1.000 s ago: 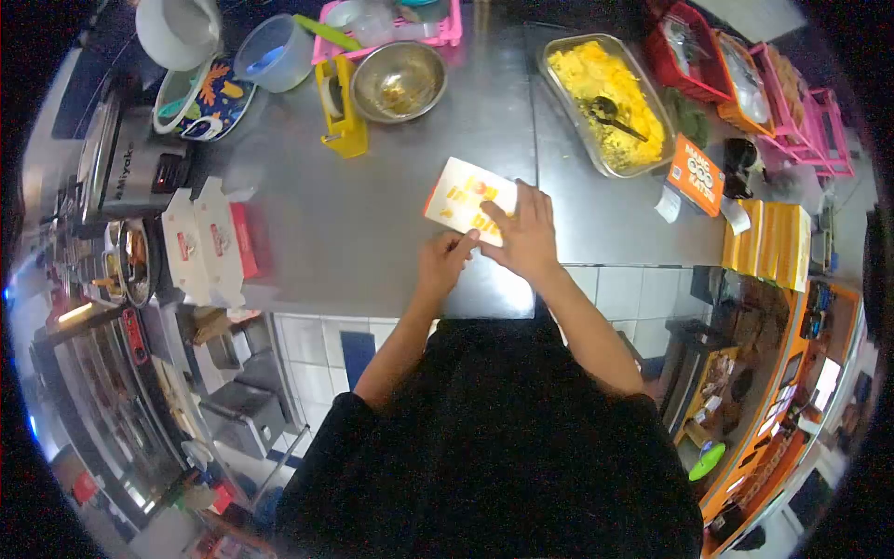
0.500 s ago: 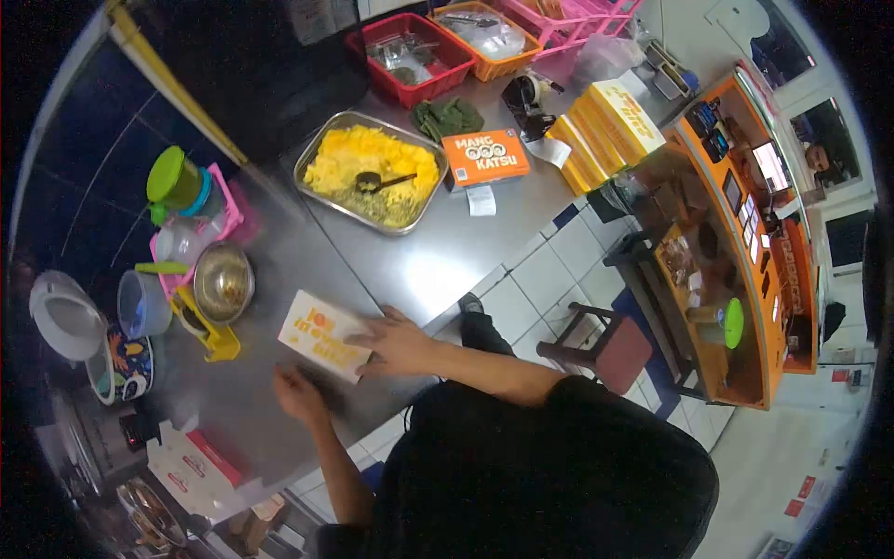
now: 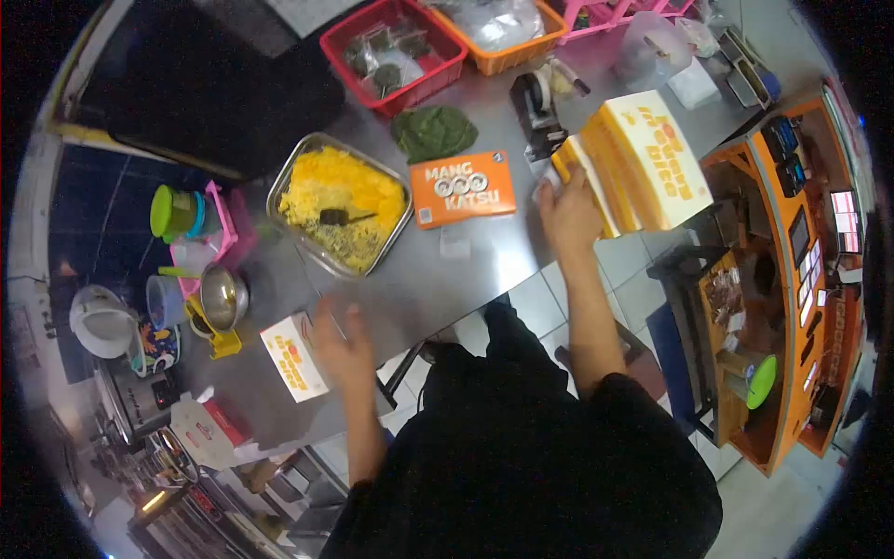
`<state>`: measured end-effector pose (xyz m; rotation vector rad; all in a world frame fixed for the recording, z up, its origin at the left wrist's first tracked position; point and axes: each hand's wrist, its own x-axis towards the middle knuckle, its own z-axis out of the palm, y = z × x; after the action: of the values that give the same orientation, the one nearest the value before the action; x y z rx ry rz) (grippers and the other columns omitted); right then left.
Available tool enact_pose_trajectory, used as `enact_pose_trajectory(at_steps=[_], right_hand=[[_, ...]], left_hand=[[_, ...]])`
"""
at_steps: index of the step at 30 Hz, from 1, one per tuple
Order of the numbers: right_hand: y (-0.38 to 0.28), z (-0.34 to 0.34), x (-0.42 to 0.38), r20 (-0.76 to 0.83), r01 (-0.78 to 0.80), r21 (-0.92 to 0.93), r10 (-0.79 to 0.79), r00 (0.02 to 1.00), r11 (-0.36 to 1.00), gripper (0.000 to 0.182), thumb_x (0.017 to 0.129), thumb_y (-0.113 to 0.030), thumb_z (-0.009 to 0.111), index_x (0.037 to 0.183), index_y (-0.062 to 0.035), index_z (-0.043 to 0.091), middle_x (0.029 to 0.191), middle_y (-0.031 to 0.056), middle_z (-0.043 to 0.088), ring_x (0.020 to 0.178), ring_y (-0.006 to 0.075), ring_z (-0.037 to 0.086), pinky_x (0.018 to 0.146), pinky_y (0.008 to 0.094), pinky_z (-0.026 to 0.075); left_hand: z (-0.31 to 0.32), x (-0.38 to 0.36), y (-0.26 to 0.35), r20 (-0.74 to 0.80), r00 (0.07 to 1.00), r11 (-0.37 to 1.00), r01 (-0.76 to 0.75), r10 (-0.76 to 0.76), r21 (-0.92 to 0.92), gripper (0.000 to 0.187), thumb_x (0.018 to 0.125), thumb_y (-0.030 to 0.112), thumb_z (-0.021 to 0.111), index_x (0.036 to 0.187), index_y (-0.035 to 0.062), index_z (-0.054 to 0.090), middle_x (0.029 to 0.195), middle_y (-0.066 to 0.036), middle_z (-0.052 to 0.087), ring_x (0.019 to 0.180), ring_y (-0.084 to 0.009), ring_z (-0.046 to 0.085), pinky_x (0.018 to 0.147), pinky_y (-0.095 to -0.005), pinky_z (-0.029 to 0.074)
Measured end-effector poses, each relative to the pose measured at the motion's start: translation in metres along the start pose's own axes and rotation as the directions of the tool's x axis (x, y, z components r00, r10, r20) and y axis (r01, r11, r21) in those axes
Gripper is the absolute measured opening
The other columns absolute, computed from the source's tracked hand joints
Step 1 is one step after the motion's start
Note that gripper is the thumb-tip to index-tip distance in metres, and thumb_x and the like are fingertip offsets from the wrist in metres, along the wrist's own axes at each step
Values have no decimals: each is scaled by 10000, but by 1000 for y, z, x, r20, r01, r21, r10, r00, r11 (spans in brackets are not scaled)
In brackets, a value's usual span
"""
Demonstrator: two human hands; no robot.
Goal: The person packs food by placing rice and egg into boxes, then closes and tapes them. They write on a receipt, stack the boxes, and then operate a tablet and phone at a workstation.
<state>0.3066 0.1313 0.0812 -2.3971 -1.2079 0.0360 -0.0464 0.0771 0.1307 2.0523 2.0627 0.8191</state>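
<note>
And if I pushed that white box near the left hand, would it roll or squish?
The white box would probably slide rather than roll, since its sides look flat and the metal table looks smooth. It looks like card, so it may be light and dent if squeezed, though I can't see inside.

Black top (image 3: 540, 475), short sleeves (image 3: 622, 402), bare forearms (image 3: 596, 326), bare hands (image 3: 570, 212)

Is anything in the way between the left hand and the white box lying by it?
Nothing visible: the left hand is right beside the white box, though blur hides whether they touch.
</note>
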Motion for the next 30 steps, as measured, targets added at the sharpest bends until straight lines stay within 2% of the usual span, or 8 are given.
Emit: enact_pose_trajectory(at_steps=[4,8,9,15,17,20,23,30], right_hand=[[3,0,5,50,-85,234,76,996,968,345,887,-193,621,1206,-109,520,897,207,667,853,397,667,708,505,523],[32,44,-20,23,-104,714,126,992,692,142,910,-141,607,1036,-83,639,903,174,694,841,375,673,736,420,521],[42,59,-32,77,-141,813,137,988,564,128,917,-128,598,1011,-77,667,930,168,701,846,369,676,750,399,521],[65,39,-83,256,-195,541,61,965,818,241,919,-202,601,1133,-117,672,967,196,702,865,370,680,764,433,535],[69,42,-82,217,-122,495,14,976,860,251,919,-235,601,1138,-129,660,929,195,703,834,383,681,741,458,539],[72,44,-76,406,-178,384,8,914,906,281,885,-243,641,1153,-163,610,936,138,696,866,359,673,731,475,526],[73,48,-73,384,-152,404,-17,923,902,262,880,-243,643,1128,-165,614,923,134,697,864,359,675,729,475,526],[68,47,-69,461,-211,340,33,887,916,208,892,-233,621,1092,-175,624,906,124,701,866,362,675,719,492,527]], left_hand=[[66,42,118,116,960,898,-192,256,-395,351,951,234,648,1176,-35,639,1056,-182,690,951,-256,668,854,-351,505],[129,100,201,251,940,683,27,230,-730,287,956,213,637,1108,-28,671,879,-103,702,788,-132,653,730,-272,511],[152,118,214,250,931,734,-28,266,-679,282,958,223,627,1114,-7,678,869,-101,707,786,-148,662,726,-284,515],[265,202,309,180,754,740,-517,631,-429,232,901,181,600,1092,105,709,938,-102,717,901,-296,684,780,-412,533],[300,217,323,259,455,515,-817,852,-260,278,828,103,604,1085,165,692,1022,-69,676,1008,-294,641,841,-440,520],[322,228,337,204,322,363,-906,925,-217,280,819,119,601,1090,166,653,1046,-47,657,1018,-265,630,861,-420,501],[334,227,341,90,205,213,-973,975,-90,227,817,139,584,1041,139,626,983,-51,662,970,-244,638,813,-409,490],[347,231,342,16,134,134,-991,991,-10,185,835,176,561,1008,138,616,883,-27,660,907,-224,637,759,-403,467]])
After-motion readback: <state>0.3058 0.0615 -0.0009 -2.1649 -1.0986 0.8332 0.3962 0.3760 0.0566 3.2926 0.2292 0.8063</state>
